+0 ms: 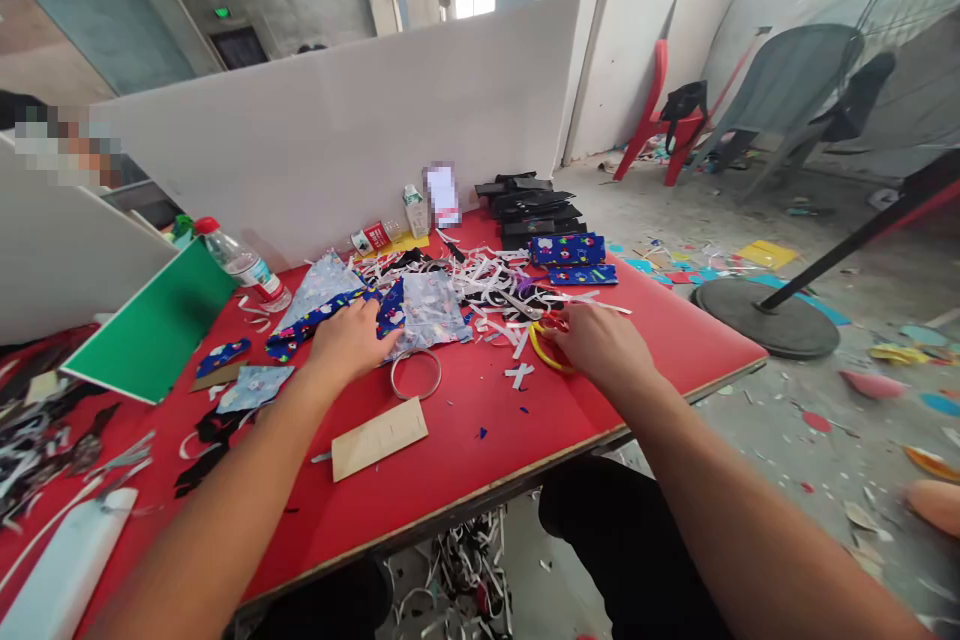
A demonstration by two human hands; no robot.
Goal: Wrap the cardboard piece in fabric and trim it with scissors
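Red table. Blue patterned fabric lying at left of centre, partly over pale grey fabric; left hand laid on it, fingers bent, any pinch not discernible. Scissors on or just above white scraps, red handle grasped by right hand, fingers curled; yellow ring just beside, contact unclear. Tape roll seen near the left hand.
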